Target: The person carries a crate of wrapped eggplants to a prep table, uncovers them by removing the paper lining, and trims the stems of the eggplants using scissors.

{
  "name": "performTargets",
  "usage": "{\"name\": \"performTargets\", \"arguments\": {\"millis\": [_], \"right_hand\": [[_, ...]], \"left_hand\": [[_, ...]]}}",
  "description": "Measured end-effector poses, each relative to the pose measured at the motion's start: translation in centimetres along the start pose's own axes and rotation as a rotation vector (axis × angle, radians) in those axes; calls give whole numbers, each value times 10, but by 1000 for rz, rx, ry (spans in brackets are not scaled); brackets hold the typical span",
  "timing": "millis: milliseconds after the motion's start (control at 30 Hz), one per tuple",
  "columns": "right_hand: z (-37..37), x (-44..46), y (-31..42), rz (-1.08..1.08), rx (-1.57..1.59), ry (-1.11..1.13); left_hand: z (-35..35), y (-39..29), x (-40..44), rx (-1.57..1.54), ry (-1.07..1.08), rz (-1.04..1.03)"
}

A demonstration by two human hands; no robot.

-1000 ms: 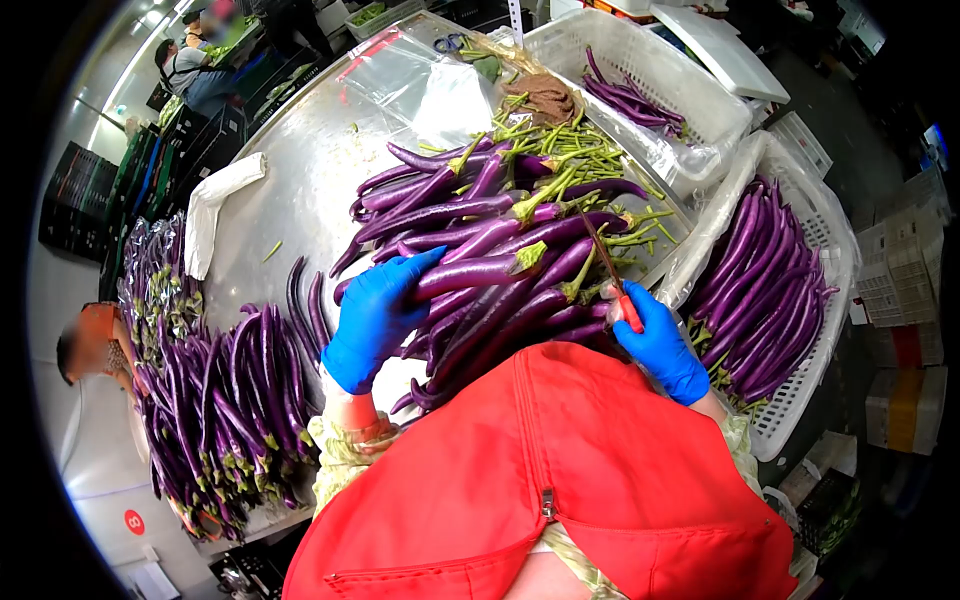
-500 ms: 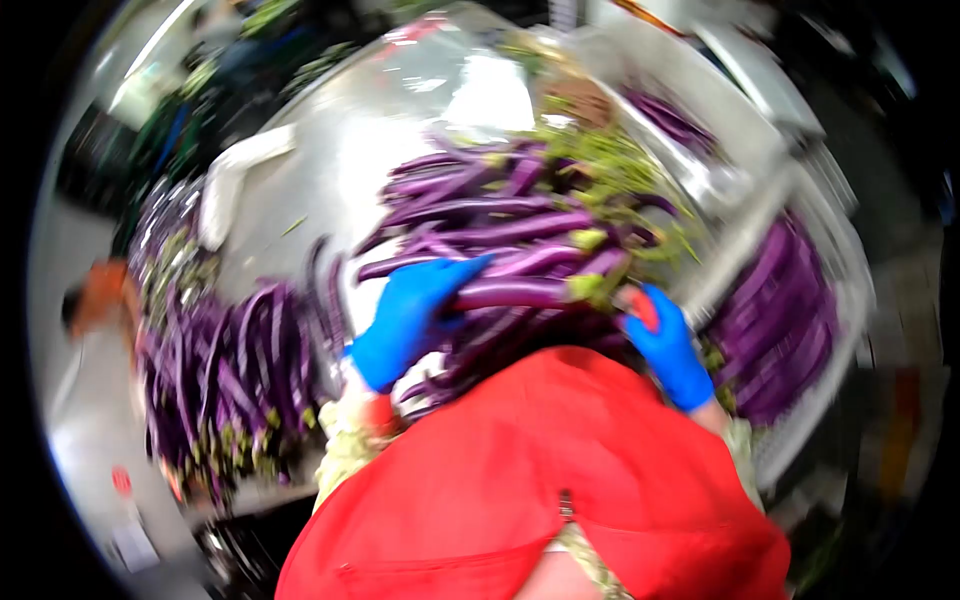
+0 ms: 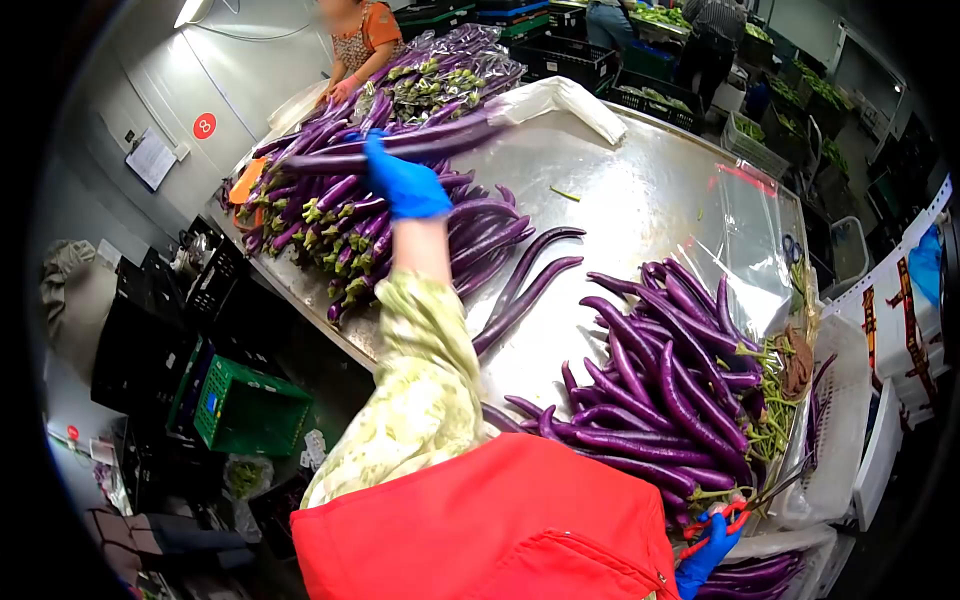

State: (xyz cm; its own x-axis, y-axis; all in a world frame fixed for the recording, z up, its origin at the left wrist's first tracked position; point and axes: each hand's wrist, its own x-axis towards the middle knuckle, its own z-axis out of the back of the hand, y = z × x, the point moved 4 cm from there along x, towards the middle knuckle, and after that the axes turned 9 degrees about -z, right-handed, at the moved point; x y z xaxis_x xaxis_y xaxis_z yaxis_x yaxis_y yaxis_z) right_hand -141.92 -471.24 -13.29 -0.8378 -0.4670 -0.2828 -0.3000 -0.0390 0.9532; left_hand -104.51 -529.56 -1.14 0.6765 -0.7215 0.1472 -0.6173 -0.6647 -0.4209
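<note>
My left hand (image 3: 402, 182), in a blue glove, is closed round a long purple eggplant (image 3: 470, 137) above the left pile of eggplants (image 3: 335, 215); motion blur hides whether it is more than one. Stems in that pile point toward the near edge. At the lower right, my right hand (image 3: 712, 552), also gloved blue, is closed on red-handled scissors (image 3: 738, 514). Its blades point up and right, beside the near pile of eggplants (image 3: 650, 390). Two loose eggplants (image 3: 530, 290) lie between the piles.
The metal table (image 3: 640, 200) bears a white sleeve-like piece (image 3: 565, 100), a clear plastic bag (image 3: 745, 240) and cut stem ends (image 3: 785, 405). White crates (image 3: 840, 440) stand at its right. Across the table's far left is another person (image 3: 365, 45). A green crate (image 3: 250, 405) sits below left.
My view has turned left. My left hand has gone from the near pile to the left pile with an eggplant. My right hand stays near the crates with the scissors.
</note>
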Motion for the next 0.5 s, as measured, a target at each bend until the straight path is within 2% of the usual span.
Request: {"name": "performTargets", "arguments": {"millis": [67,133,267,367,400,433,467,500], "right_hand": [[-12,-7,14,-16,-44,-46],[-11,-4,11,-18,-67,-39],[3,19,-3,95,-177,71],[5,16,-14,70,-64,-94],[3,13,-12,37,-51,-70],[4,11,-10,2,-38,-72],[9,7,-12,-13,-12,-133],[12,3,-9,-45,-14,-124]], "left_hand": [[-6,-13,50,54,-76,139],[-24,-31,81,543,158,151],[1,-17,154,2274,1079,-396],[26,-18,170,2168,705,-244],[25,-23,162,2026,820,-327],[2,-26,138,2417,912,-435],[17,-3,164,2647,1204,-577],[34,20,188,2809,1507,-825]]}}
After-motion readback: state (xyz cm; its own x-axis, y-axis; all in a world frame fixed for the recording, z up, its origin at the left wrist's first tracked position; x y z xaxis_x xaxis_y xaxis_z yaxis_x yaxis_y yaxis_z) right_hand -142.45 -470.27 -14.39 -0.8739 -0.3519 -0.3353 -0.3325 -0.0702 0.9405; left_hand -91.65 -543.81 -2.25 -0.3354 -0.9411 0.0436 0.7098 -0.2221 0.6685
